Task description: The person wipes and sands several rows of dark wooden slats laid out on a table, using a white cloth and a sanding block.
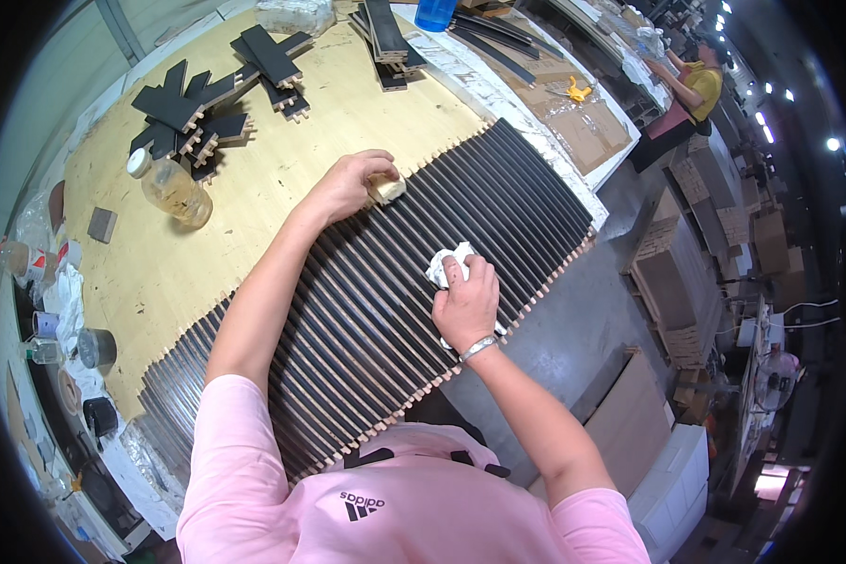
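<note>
A long row of narrow black wooden slats (pixel 357 324) with pale peg ends lies side by side across the worktable, slanting from lower left to upper right. My left hand (pixel 348 185) is closed on a small cream-coloured sponge (pixel 387 191), resting at the far ends of the slats. Nearer to me, my right hand (pixel 467 308) presses a crumpled white cloth (pixel 442 265) onto the slats right of the row's middle. Part of the cloth shows under the palm, and a bracelet (pixel 479 348) is on that wrist.
Dark wooden pieces (pixel 174 108) lie in piles at the back of the table (pixel 254 188). A clear bottle (pixel 174 191) with yellowish residue stands at left. Yellow-handled scissors (pixel 578 89) lie on cardboard at back right. Stacked boards (pixel 672 282) and another person (pixel 691 89) are farther right.
</note>
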`<state>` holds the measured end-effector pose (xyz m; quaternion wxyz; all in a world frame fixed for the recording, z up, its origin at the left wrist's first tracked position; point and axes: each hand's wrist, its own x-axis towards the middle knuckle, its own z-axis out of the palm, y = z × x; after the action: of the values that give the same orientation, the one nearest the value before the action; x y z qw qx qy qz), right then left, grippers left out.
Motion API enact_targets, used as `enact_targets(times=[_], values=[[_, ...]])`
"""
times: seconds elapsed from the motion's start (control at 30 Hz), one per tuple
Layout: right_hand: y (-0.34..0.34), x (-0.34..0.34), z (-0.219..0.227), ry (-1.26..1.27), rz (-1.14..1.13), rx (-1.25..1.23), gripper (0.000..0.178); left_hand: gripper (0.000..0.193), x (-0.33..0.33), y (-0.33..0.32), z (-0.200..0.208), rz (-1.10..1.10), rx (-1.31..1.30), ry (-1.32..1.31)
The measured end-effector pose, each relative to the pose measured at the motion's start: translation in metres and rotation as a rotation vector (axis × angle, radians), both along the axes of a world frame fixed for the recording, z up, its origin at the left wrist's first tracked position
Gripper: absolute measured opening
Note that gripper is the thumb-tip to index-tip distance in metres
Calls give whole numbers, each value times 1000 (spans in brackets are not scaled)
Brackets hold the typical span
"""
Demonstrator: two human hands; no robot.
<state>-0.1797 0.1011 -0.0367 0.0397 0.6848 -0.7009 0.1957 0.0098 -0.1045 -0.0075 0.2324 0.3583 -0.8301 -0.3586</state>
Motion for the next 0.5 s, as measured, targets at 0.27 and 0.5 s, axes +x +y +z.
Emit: enact_targets(times=[0.27, 0.5], values=[[-1, -1, 5, -43, 9, 34, 47, 39, -34, -19, -2, 76, 99, -13], [-1, -2, 5, -62, 15, 87, 50, 38, -66, -39, -9, 91, -41, 95]])
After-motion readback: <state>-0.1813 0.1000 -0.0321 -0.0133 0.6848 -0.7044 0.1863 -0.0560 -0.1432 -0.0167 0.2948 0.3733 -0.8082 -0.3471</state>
